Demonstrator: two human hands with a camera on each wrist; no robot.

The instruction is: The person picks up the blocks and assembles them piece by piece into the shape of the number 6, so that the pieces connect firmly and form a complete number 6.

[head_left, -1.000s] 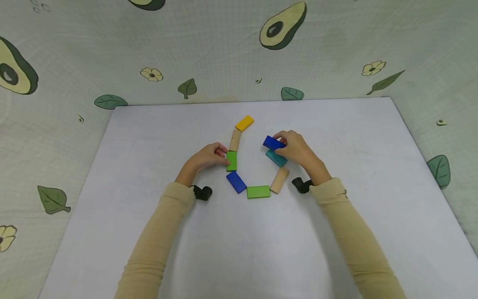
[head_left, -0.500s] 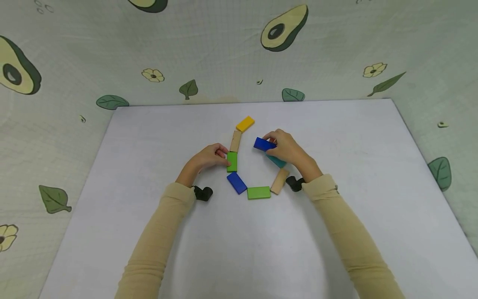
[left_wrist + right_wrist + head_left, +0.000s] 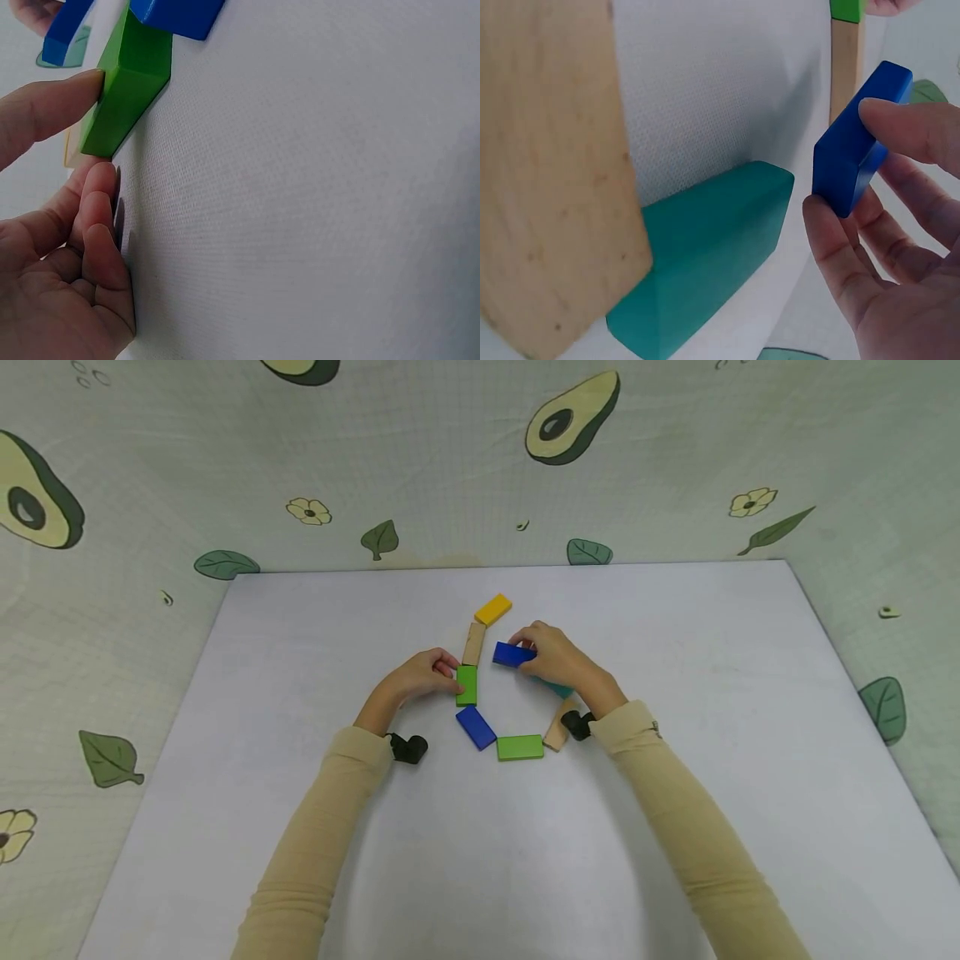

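Note:
My right hand [image 3: 562, 658] holds a blue wooden block [image 3: 508, 654] between thumb and fingers. In the right wrist view this block [image 3: 855, 142] is raised above the white table, beyond a teal block [image 3: 712, 247]. On the left side, my left hand [image 3: 415, 677] grips a green block [image 3: 467, 681] lying flat: the thumb is on its top and the other fingers are at its far end. A plain wood block [image 3: 474, 643] and a yellow block [image 3: 493, 609] continue the line past it. Part of the teal block is hidden under my right hand in the head view.
A second blue block [image 3: 476, 727], another green block [image 3: 521, 747] and a second plain wood block [image 3: 556, 736] complete the near curve of blocks on the white table [image 3: 495, 860]. A cloth with avocado prints [image 3: 450, 460] hangs behind. Black wrist cameras [image 3: 408, 749] sit at both cuffs.
My right hand has carried the blue block leftward, from over the teal block to the inside of the curve, near the left line. My left hand has stayed on the green block.

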